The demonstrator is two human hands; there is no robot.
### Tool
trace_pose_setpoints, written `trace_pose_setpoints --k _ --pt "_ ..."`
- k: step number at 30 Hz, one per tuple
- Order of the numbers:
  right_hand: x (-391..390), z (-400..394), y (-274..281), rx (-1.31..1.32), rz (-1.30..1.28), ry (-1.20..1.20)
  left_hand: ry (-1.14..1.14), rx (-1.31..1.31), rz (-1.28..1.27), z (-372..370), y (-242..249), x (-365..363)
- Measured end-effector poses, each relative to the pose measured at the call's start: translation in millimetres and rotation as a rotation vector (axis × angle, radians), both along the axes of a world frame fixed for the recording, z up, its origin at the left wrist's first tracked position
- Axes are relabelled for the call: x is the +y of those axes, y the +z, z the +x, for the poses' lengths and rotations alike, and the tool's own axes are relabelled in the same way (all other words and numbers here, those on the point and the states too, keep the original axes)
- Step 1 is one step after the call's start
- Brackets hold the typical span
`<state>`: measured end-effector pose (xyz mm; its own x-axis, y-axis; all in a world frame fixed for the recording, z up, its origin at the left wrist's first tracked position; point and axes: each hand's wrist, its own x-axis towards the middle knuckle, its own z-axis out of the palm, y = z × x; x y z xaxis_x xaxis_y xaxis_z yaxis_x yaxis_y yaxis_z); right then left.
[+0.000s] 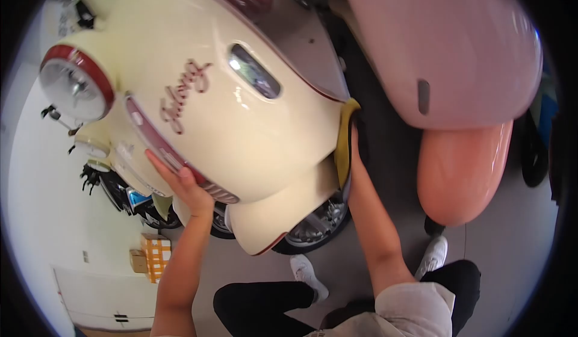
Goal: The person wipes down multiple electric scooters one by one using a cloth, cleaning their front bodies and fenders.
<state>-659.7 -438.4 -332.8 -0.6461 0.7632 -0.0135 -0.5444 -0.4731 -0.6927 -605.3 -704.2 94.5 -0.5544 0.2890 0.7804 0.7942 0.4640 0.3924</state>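
Note:
A cream scooter (259, 150) with a red-rimmed headlight (77, 83) and dark red lettering fills the middle of the head view. My left hand (188, 186) lies against its front by the red trim strip, with fingers spread. On the other side, my right hand (354, 133) reaches to the panel's edge beside a yellow cloth (344, 141); its fingers are hidden behind the cloth and the bodywork. Below the panel shows the front wheel (319, 225).
A pink scooter (451, 54) with a salmon fender (463, 174) stands close on the right. More scooters are parked at the left, near a cardboard box (138, 261) and an orange-and-white taped box (158, 256). My white shoes (308, 277) are on the grey floor.

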Motion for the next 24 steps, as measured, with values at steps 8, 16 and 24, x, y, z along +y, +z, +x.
trace_pose_setpoints --k 8,16,24 --pt "-72 128 313 -0.345 0.74 -0.45 0.085 0.146 0.006 -3 1 -4" --pt "-55 65 556 -0.436 1.616 -0.825 0.197 0.125 -0.018 3 6 -4" --pt "-104 104 521 -0.44 1.782 -0.739 0.143 0.086 0.029 1 5 -10"
